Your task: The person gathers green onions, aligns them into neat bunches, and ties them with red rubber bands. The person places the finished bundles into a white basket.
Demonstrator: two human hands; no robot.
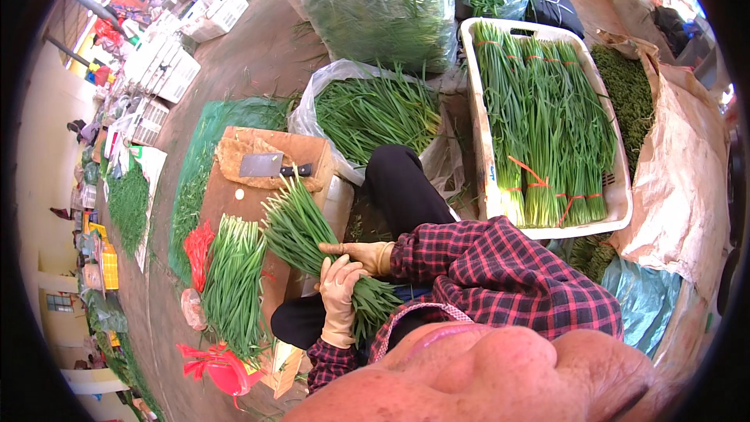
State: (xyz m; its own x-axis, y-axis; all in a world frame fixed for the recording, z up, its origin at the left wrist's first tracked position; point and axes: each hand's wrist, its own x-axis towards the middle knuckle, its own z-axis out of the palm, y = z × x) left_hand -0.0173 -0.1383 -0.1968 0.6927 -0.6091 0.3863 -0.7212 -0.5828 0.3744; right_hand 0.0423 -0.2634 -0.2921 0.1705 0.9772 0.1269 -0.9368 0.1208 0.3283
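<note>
Both my hands, in pale gloves, grip a thick bundle of green Chinese chives (pixel 304 225) over my lap, its pale cut ends towards the board. My left hand (pixel 340 290) wraps the bundle on its lower side; my right hand (pixel 366 255) holds it from the other side, thumb along the leaves. Beside the bundle, a loose pile of chives (pixel 234 281) lies on the wooden board (pixel 234 196). A cleaver (pixel 262 165) with a black handle rests on a brown cloth (pixel 231 158) at the board's far end. Red ties (pixel 200 249) lie by the pile.
An open plastic bag of chives (pixel 375 108) stands beyond my knee. At the right is a white crate (pixel 483 146) of tied bundles. A large filled bag (pixel 381 17) stands farther off. Green sheeting (pixel 205 129) lies beyond the board, and a red container (pixel 234 375) beside its near end.
</note>
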